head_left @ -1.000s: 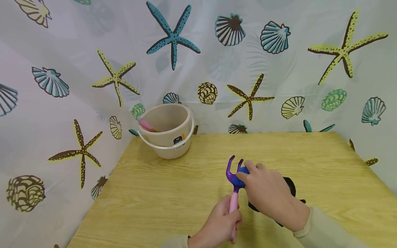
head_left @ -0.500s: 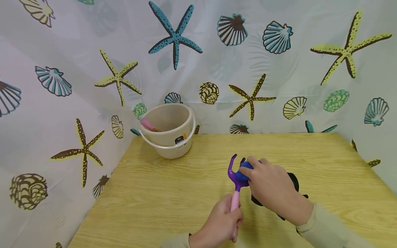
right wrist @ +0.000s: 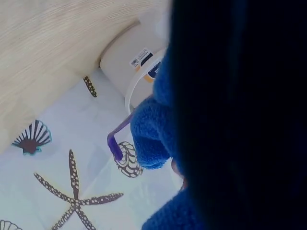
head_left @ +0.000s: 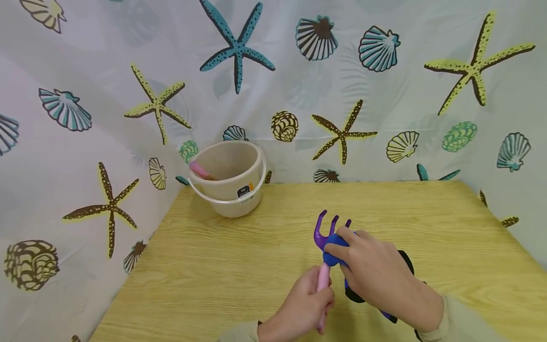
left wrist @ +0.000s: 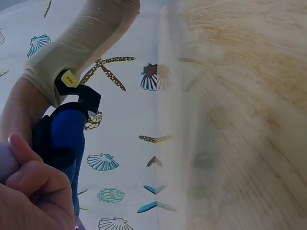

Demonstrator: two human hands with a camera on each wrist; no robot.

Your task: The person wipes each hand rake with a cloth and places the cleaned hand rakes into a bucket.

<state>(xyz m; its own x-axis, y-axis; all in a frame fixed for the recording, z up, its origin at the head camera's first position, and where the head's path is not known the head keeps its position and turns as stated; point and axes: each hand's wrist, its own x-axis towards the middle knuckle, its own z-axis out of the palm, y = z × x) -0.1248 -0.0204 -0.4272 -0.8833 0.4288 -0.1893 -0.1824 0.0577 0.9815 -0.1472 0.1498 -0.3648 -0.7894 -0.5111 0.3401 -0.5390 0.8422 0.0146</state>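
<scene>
A hand rake with purple tines [head_left: 319, 232] and a pink handle [head_left: 323, 279] stands tilted over the table, tines pointing away. My left hand [head_left: 299, 304] grips the handle, fingers curled round it. With my right hand [head_left: 380, 270] I pinch a blue cloth [head_left: 335, 248] with black parts against the base of the tines, where they meet the handle. Loose cloth hangs below the right palm. In the right wrist view, the bunched blue cloth [right wrist: 153, 129] and a dark mass hide most of the rake; one purple tine [right wrist: 115, 143] sticks out.
A beige bucket [head_left: 224, 191] with a white handle stands at the table's back left. Inside it leans a pink-handled thing [head_left: 198, 168], its lower end hidden. A seashell-print curtain [head_left: 363, 95] hangs behind and beside the wooden table [head_left: 205, 266].
My right hand and the cloth have moved from beside the tines down to their base, so three tines now show. The left hand keeps its hold on the handle.
</scene>
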